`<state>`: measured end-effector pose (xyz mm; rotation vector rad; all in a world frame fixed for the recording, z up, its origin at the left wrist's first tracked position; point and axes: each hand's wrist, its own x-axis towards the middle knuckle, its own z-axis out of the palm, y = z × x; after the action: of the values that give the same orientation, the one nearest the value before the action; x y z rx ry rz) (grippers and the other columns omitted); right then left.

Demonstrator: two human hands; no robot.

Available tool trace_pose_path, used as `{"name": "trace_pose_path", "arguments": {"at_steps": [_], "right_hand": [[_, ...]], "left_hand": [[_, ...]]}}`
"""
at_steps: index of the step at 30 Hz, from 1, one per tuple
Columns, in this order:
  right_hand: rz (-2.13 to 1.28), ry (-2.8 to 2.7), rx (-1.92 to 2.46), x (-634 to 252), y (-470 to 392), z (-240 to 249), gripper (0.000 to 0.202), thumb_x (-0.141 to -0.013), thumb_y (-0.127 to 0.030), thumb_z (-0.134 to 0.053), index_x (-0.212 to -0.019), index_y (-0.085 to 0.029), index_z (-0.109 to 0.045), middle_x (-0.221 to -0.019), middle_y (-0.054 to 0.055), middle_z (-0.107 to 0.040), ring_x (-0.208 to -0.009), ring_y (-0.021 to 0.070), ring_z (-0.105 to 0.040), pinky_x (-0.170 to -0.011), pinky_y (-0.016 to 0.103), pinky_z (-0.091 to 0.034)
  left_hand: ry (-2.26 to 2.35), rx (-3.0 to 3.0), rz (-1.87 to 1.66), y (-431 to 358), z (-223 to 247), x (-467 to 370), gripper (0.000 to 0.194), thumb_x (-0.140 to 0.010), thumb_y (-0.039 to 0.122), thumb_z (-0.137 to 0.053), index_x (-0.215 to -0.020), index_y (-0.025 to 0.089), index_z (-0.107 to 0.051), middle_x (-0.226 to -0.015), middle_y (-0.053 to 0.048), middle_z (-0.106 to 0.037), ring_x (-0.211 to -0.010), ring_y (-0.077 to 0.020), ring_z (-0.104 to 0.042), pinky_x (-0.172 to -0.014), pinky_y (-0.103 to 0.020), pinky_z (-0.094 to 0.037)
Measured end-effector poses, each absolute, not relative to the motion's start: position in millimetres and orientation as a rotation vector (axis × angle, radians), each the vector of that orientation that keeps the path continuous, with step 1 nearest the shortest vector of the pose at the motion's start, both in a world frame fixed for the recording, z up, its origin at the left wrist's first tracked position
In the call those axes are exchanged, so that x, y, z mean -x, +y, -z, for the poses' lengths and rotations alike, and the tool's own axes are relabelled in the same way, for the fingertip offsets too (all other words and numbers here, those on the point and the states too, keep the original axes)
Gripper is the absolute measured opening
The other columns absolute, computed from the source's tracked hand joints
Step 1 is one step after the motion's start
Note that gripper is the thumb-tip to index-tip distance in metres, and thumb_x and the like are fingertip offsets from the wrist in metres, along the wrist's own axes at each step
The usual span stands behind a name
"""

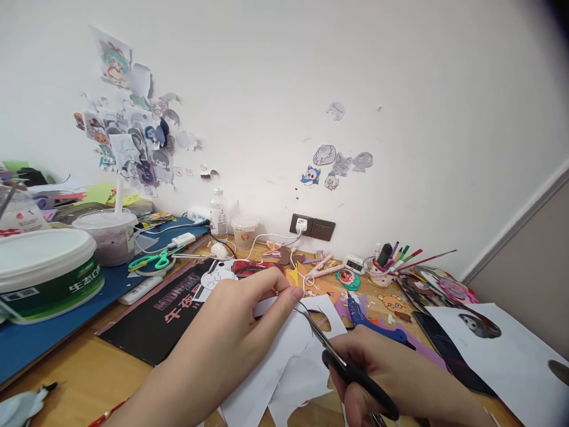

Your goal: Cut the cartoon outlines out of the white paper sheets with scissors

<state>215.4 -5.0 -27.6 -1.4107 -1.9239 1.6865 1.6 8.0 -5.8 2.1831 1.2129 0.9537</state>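
Note:
Black-handled scissors (342,362) are in my right hand (377,362), its fingers wrapped around the handles. Their blades point up and left toward my left hand (249,314). Thumb and fingers of that hand are pinched together at the blade tips, on what looks like the edge of a piece of paper, mostly hidden by the hand. White paper sheets (284,356) lie beneath both hands, one with a cut-out hole near its top.
A blue glue gun (368,320) lies right of the paper, near a cup of pens (383,274). Left are a black booklet (151,326), green-handled scissors (153,260) and a large white tub (48,273). A charger (301,225) is plugged into the wall.

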Motion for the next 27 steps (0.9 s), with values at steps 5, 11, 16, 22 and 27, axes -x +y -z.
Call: {"name": "trace_pose_path", "arguments": {"at_steps": [5,11,16,22,27], "right_hand": [[-1.724,-1.892,1.450,-215.3,-6.1,28.3,0.038,-0.058,-0.038,-0.078,-0.056,-0.015,-0.048,-0.047,-0.006,-0.051,-0.042,0.0066,-0.043,-0.039,0.015,-0.027],[-1.712,-1.897,1.454,-213.1,-8.4,25.0,0.038,-0.058,-0.040,-0.078,-0.056,-0.015,-0.049,-0.049,-0.006,-0.051,-0.044,0.0068,-0.045,-0.039,0.015,-0.029],[-1.688,-1.896,1.447,-212.8,-7.8,27.7,0.037,-0.059,-0.039,-0.076,-0.055,-0.016,-0.048,-0.045,-0.007,-0.048,-0.042,0.0062,-0.043,-0.039,0.015,-0.029],[-1.708,-1.877,1.443,-214.8,-7.4,32.4,0.038,-0.059,-0.042,-0.076,-0.058,-0.016,-0.049,-0.045,-0.008,-0.048,-0.041,0.0048,-0.043,-0.039,0.013,-0.029],[-1.689,-1.936,1.424,-215.5,-7.4,29.4,0.038,-0.060,-0.042,-0.076,-0.058,-0.016,-0.048,-0.046,-0.008,-0.047,-0.042,0.0053,-0.045,-0.038,0.013,-0.028]], "left_hand": [[1.256,-2.169,-0.901,7.9,3.1,-0.8,0.030,-0.089,0.041,-0.041,-0.069,0.021,-0.052,-0.061,0.005,-0.056,-0.056,-0.0104,-0.048,-0.049,-0.019,-0.033],[1.275,-2.193,-0.873,7.1,-2.4,-1.1,0.031,-0.089,0.040,-0.040,-0.069,0.020,-0.052,-0.060,0.005,-0.054,-0.054,-0.0102,-0.047,-0.048,-0.019,-0.032],[1.312,-2.219,-0.875,6.4,0.5,-2.1,0.033,-0.089,0.042,-0.039,-0.067,0.020,-0.050,-0.054,0.005,-0.048,-0.049,-0.0094,-0.040,-0.044,-0.019,-0.029],[1.343,-2.196,-0.854,7.0,1.3,-3.9,0.032,-0.088,0.045,-0.040,-0.070,0.020,-0.049,-0.055,0.005,-0.051,-0.049,-0.0093,-0.040,-0.044,-0.019,-0.028],[1.356,-2.188,-0.837,7.6,3.7,-2.7,0.032,-0.088,0.046,-0.039,-0.071,0.021,-0.049,-0.056,0.005,-0.051,-0.050,-0.0095,-0.040,-0.045,-0.019,-0.028]]}}
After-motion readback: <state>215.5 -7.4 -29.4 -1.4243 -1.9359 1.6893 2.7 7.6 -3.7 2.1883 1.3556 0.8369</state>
